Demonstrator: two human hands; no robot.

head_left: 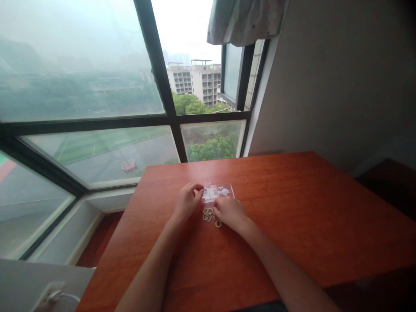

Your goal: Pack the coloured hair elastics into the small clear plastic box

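Observation:
A clear plastic box (209, 196) with small white and transparent pieces in it lies on the wooden table (276, 190). My left hand (187, 202) is at the box's left side, thumb and forefinger pinched together by its edge; what is between them I cannot make out. In front of the box lie several pale yellow-green rings (207, 215), and another ring (218, 224) sits a little to their right. My right hand (230, 211) is over the box's near right part, fingers curled down beside the rings. Its fingertips partly hide what they touch.
Large dark-framed windows (170, 117) stand behind and left of the table, one pane tilted outward. A grey curtain (245, 21) hangs at the upper right of the window. At the lower left, a white cable (65, 296) is plugged into a wall socket. A grey wall (325, 86) rises behind the right side.

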